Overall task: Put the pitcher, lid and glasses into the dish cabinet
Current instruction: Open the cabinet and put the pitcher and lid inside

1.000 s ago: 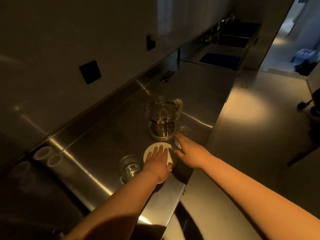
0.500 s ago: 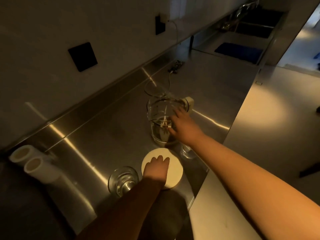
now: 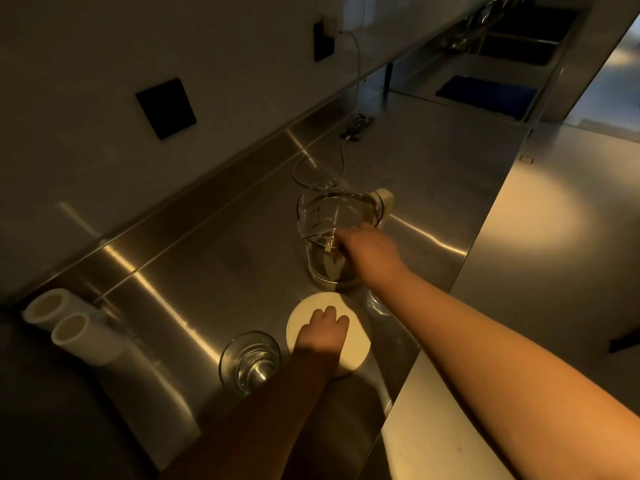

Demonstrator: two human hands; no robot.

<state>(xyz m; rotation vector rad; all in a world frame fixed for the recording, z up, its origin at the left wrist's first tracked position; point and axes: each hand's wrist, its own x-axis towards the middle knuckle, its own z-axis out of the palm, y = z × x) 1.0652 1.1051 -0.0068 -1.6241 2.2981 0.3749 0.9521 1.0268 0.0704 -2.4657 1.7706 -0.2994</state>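
A clear glass pitcher point(image 3: 322, 216) with a white handle stands upright on the steel counter point(image 3: 207, 271). My right hand point(image 3: 369, 249) is against its near side, fingers curled over the glass wall. In front of it lies a round white lid point(image 3: 356, 344), flat on the counter, with my left hand point(image 3: 323, 336) pressed on top, fingers bent. One drinking glass point(image 3: 250, 362) stands just left of the lid. A second glass point(image 3: 377, 304) shows partly beneath my right forearm, near the counter's front edge.
Two white rolls point(image 3: 74, 329) lie at the left by the backsplash. A cable point(image 3: 343, 157) runs from a wall socket point(image 3: 323, 41) to the counter behind the pitcher. A sink point(image 3: 519, 39) and a blue cloth point(image 3: 485, 97) are far back right.
My right hand moved from beside the lid up to the pitcher and now rests on its near wall. My left hand stayed on the lid, fingers curling. The view shifted closer and to the left.
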